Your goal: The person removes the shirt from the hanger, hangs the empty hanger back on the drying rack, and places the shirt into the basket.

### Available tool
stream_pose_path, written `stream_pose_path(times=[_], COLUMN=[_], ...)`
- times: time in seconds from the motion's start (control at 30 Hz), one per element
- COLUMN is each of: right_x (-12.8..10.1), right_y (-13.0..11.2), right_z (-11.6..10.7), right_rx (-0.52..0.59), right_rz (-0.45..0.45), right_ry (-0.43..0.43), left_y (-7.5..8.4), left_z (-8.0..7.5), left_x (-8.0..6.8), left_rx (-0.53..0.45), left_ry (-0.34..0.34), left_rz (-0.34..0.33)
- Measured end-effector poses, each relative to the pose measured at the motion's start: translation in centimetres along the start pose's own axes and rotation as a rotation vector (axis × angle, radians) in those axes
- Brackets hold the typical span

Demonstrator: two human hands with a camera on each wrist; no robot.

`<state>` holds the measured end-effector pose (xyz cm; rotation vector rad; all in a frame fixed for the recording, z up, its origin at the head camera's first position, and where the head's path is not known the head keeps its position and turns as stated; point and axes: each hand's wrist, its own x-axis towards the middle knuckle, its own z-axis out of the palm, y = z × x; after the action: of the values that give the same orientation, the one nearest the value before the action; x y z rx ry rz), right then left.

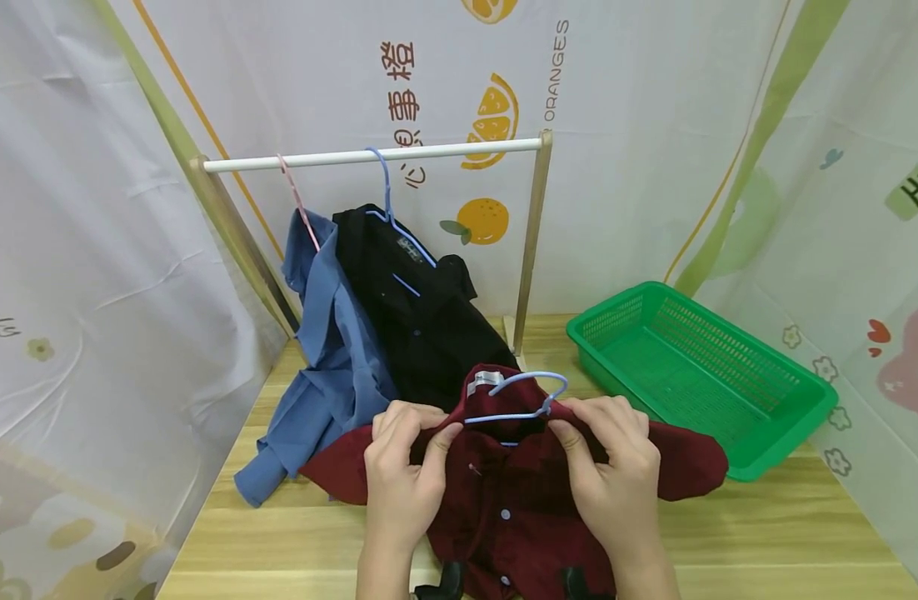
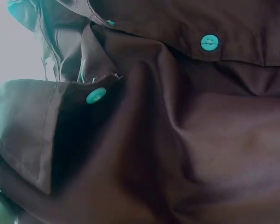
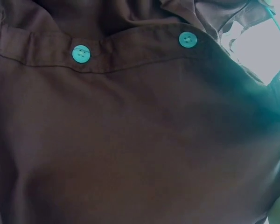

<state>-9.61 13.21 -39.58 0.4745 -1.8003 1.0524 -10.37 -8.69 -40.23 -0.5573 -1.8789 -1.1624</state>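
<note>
In the head view a dark red shirt (image 1: 522, 525) with pale buttons is held up over the table by both hands. My left hand (image 1: 406, 462) pinches its shoulder beside the collar between thumb and fingers. Across the neck, my right hand (image 1: 612, 462) pinches the other shoulder the same way. A light blue hanger (image 1: 504, 416) sits inside the neck opening, its hook rising above the collar. Both wrist views are filled by the shirt's front, with a button (image 2: 209, 42) in the left one and another button (image 3: 81, 53) in the right one.
Behind the shirt stands a rack with a white rail (image 1: 459, 151). From it hang a blue garment (image 1: 331, 333) on a pink hanger (image 1: 300, 204) and a black shirt (image 1: 421, 333) on a blue hanger (image 1: 387, 187). A green basket (image 1: 792, 446) is on the wooden table (image 1: 789, 542) at right.
</note>
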Motion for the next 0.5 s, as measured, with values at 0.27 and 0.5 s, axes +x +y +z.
stream_pose_path(times=[0.27, 0.5], right_x=[0.0, -0.1], right_y=[0.2, 0.0], right_z=[-0.6, -1.1], right_rx=[0.049, 0.067], right_rz=[0.070, 0.156], right_ry=[0.075, 0.077], left_y=[-1.1, -1.4], left_z=[-1.3, -2.0], left_x=[0.0, -0.1], left_rx=[-0.014, -0.081], left_ry=[0.062, 0.092], left_rz=[-0.005, -0.085])
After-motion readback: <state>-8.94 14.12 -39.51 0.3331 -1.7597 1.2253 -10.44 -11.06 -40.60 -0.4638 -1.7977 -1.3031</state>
